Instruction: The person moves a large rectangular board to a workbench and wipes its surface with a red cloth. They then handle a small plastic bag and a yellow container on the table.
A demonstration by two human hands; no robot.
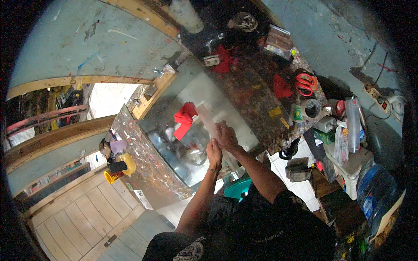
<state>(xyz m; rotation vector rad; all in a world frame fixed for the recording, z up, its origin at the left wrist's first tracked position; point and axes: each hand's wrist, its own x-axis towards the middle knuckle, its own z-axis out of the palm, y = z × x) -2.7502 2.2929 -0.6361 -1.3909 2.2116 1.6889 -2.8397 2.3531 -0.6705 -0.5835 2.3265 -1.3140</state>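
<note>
A pale, translucent flat strip (207, 119), probably plastic, slants away from me above a glass sheet (236, 122). My right hand (227, 136) grips its near part with bent fingers. Just below and to the left, my left hand (214, 152) holds the near end, its fingertips touching or almost touching the right hand. At the strip's far end is a folded red cloth (184, 120); whether the two are joined cannot be made out. The glass mirrors the surroundings.
Red-handled scissors (305, 84), a tape roll (312, 108) and red scraps (281, 86) lie on the paint-stained bench (254, 84) to the right. Leftward, cups and rolls (125, 163) stand on a spattered board (143, 153). A water jug (377, 192) stands at far right.
</note>
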